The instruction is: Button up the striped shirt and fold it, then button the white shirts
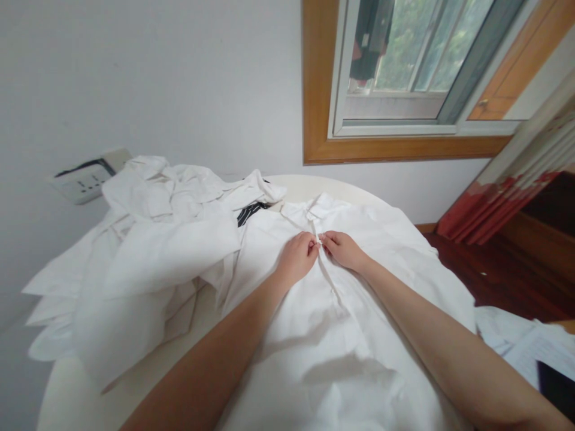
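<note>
A white shirt [359, 353] lies spread over the round table, its collar [318, 205] toward the wall and its front opening running down the middle. My left hand [299, 254] pinches one edge of that opening a little below the collar. Facing it, my right hand [342, 246] pinches the other edge, so the fingertips of both hands almost meet. Whatever small part sits between the fingertips, perhaps a button, is too small to make out. To the left of my left hand is a heap of white garments [175, 251].
The pale round table [296, 182] stands against a wall with a socket [85, 182] at left. Black striped cloth [251, 211] shows beside the heap. A wood-framed window [318, 149] is ahead, a red and white curtain [471, 209] at right. Papers [534, 353] lie at lower right.
</note>
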`<state>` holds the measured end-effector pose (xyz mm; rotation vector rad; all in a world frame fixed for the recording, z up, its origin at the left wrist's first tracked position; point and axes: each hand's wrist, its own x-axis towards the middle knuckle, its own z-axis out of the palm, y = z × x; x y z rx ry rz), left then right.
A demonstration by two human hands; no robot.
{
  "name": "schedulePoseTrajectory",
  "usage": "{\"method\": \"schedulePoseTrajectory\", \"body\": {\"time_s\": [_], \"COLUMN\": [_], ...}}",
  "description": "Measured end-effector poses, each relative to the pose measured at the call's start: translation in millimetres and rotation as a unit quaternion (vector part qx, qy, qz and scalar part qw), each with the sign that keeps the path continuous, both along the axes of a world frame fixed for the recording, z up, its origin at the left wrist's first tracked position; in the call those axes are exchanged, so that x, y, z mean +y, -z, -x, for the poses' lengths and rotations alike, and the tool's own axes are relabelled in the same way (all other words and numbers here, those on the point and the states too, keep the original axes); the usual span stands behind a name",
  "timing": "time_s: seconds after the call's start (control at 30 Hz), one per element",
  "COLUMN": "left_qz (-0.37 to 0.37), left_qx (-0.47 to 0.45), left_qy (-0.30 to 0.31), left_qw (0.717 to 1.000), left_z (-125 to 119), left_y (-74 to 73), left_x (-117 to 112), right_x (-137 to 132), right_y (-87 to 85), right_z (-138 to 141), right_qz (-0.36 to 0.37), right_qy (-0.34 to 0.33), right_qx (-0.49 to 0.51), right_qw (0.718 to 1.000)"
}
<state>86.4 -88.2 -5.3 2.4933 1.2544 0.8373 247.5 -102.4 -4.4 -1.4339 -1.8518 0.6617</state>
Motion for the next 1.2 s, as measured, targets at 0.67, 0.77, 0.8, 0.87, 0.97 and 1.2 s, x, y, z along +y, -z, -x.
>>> {"method": "schedulePoseTrajectory", "body": {"time_s": [0.67, 0.77, 0.8, 0.87, 0.97, 1.2], "left_qz": [-0.011, -0.006, -0.004, -0.001, 0.003, -0.001], "left_qx": [0.206, 0.210, 0.210, 0.211, 0.212, 0.217], "left_qy": [-0.113, -0.117, -0.118, -0.115, -0.110, -0.107], "left_qw": [0.972, 0.971, 0.971, 0.971, 0.971, 0.970], "left_z": [28, 31, 32, 33, 34, 39], "left_y": [8.4, 7.7, 7.8, 8.2, 9.0, 10.1], "left_x": [21, 25, 26, 29, 34, 50], "right_x": [-13, -14, -14, -13, -8, 10], "right_y": [2.8, 2.5, 1.4, -0.8, -2.5, -2.6], "right_z": [-14, -10, -9, -9, -9, 0], "right_qz": [-0.040, -0.016, -0.010, 0.005, 0.029, 0.057], "right_qy": [0.084, 0.078, 0.073, 0.064, 0.057, 0.066], "right_qx": [-0.316, -0.353, -0.361, -0.373, -0.379, -0.364], "right_qw": [0.944, 0.932, 0.929, 0.926, 0.923, 0.927]}}
